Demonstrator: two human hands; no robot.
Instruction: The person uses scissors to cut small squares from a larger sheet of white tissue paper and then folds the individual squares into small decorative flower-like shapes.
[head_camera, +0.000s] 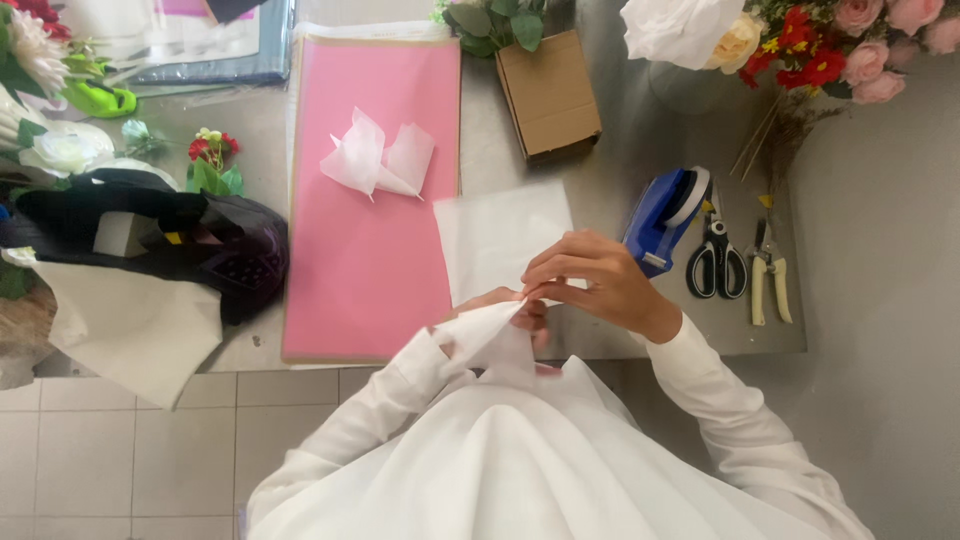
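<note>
Both our hands pinch one sheet of white tissue paper (500, 240): right hand (590, 280) fingers closed on its near edge, left hand (505, 315) gathering the corner, half hidden. One folded tissue piece (378, 155) already lies on the pink paper (370, 260). This sheet looks only partly folded. Scissors (716, 262) rest nearby, untouched.
</note>
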